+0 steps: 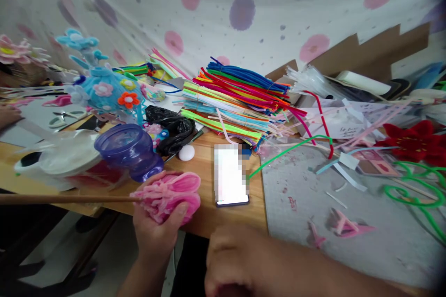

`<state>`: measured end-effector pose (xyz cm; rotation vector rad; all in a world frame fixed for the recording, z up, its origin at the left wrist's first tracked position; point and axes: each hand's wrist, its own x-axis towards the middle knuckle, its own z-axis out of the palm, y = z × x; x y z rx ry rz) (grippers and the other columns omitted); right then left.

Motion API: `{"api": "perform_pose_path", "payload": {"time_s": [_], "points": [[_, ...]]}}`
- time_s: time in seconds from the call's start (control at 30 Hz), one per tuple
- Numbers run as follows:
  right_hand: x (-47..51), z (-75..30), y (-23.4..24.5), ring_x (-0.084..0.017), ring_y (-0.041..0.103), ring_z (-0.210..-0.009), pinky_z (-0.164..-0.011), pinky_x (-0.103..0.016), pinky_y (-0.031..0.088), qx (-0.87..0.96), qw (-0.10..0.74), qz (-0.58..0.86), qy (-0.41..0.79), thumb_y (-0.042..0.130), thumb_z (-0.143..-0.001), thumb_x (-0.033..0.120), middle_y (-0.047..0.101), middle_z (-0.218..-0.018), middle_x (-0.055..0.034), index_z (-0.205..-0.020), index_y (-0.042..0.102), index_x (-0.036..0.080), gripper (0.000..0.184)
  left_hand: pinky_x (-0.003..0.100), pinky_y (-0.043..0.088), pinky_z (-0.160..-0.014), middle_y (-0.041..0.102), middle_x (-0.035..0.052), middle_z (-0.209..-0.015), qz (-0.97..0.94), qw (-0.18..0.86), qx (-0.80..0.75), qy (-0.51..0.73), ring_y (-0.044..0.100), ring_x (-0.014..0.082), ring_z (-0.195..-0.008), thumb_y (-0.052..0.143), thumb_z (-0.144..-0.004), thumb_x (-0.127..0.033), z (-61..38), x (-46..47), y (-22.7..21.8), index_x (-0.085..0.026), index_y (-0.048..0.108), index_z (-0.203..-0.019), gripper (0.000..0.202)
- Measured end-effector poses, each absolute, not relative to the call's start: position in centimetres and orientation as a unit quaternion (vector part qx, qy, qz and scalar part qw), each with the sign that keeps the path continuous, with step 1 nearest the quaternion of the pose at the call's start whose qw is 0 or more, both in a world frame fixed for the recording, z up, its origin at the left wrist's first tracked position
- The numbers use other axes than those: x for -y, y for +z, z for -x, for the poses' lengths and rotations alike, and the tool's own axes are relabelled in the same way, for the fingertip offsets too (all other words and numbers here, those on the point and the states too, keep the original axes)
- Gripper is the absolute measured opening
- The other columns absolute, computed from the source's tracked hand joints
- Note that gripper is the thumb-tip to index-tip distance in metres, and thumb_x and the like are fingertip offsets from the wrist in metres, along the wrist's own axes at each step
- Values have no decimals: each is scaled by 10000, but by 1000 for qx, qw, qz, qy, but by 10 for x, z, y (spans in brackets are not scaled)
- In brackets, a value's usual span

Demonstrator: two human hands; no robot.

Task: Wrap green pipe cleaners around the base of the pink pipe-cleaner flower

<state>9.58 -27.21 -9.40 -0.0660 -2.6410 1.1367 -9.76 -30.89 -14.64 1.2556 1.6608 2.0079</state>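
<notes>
A pink pipe-cleaner flower (174,192) rests in my left hand (156,229), thumb pressed on its petals and fingers wrapped beneath. Its long brown stick stem (69,199) points out to the left. My right hand (230,260) is curled into a fist at the bottom middle, somewhat blurred, and whatever its fingers hold, if anything, is hidden. Just beyond the hands lies a phone (230,174) with a bright screen. A purple plastic vase (128,148) stands behind the flower, close to a small white ball (186,152).
Bundles of coloured pipe cleaners (240,97) are piled at the back. A grey cutting mat (296,222) with pink scraps lies right, near a red flower (414,141). A blue decorated vase (108,86) and a white tub (69,158) stand left. Another person's hand (10,116) shows far left.
</notes>
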Motion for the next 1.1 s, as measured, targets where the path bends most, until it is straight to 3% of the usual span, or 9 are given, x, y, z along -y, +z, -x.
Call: {"api": "perform_pose_path", "payload": {"time_s": [0.17, 0.27, 0.33, 0.53, 0.77, 1.1], "points": [[245, -117, -88, -87, 606, -648, -615, -179, 452, 881, 190, 155, 405, 565, -871, 241, 668, -720, 15, -826, 638, 194, 97, 426, 524, -837, 616, 53, -963, -399, 161, -572, 698, 610, 251, -972, 712, -657, -255, 94, 308, -145, -190, 546, -1011, 396], [209, -126, -89, -131, 619, -770, -685, -242, 465, 867, 234, 282, 337, 508, -874, 170, 676, -846, -18, -898, 617, 205, 117, 438, 517, -858, 608, 53, -980, -400, 145, -573, 700, 605, 257, -984, 726, -633, -259, 93, 307, -144, -191, 553, -990, 403], [191, -126, -96, -179, 598, -896, -768, -310, 462, 875, 213, 321, 295, 494, -866, 156, 660, -976, -63, -993, 592, 195, 165, 451, 504, -881, 602, 58, -998, -397, 133, -574, 704, 601, 262, -993, 727, -629, -262, 93, 307, -144, -187, 560, -970, 388], [167, -117, -117, -218, 525, -1027, -871, -384, 417, 882, 208, 341, 249, 465, -852, 116, 612, -1156, -84, -975, 508, 187, 149, 456, 491, -903, 609, 60, -1005, -418, 137, -583, 683, 587, 270, -1013, 735, -611, -208, 97, 309, -143, -185, 569, -990, 414], [144, -109, -117, -212, 531, -1007, -858, -348, 413, 891, 183, 355, 217, 481, -817, 110, 608, -1042, -78, -972, 508, 186, 174, 453, 502, -884, 615, 63, -1029, -429, 115, -612, 654, 608, 259, -916, 704, -651, -238, 96, 309, -138, -205, 577, -1043, 413], [140, -100, -117, -227, 542, -1008, -859, -377, 411, 883, 187, 358, 238, 489, -803, 92, 622, -1023, -81, -920, 488, 190, 152, 441, 530, -860, 625, 73, -1056, -432, 124, -613, 649, 633, 284, -937, 716, -630, -264, 96, 309, -137, -224, 559, -1065, 464]]}}
